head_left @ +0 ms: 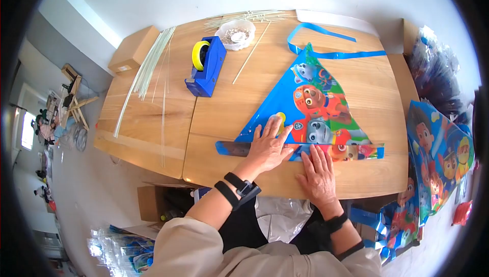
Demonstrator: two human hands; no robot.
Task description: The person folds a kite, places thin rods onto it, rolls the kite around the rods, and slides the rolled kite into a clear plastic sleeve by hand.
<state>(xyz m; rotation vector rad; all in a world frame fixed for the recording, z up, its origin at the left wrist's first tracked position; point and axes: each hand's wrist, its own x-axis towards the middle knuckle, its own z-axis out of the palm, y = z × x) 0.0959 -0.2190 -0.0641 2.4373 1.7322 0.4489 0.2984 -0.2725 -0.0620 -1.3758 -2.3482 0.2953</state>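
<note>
A blue kite (326,98) printed with cartoon dogs lies flat on the wooden table, its tip pointing away from me. Along its near edge runs a folded strip (359,152) that sticks out past both sides. My left hand (267,147) rests on the kite's lower left part with fingers spread. Beside it, my right hand (318,175) lies flat, fingertips on the strip and palm over the table's near side. Neither hand grips anything. Blue ribbon tails (346,54) stretch across the table from the kite's tip.
A blue tape dispenser (208,68) with yellow tape stands left of the kite. Behind it sits a white bowl (235,35) of small parts. Thin rods (153,65) lie at the left, near a cardboard box (133,50). More printed kites (440,160) hang at the right.
</note>
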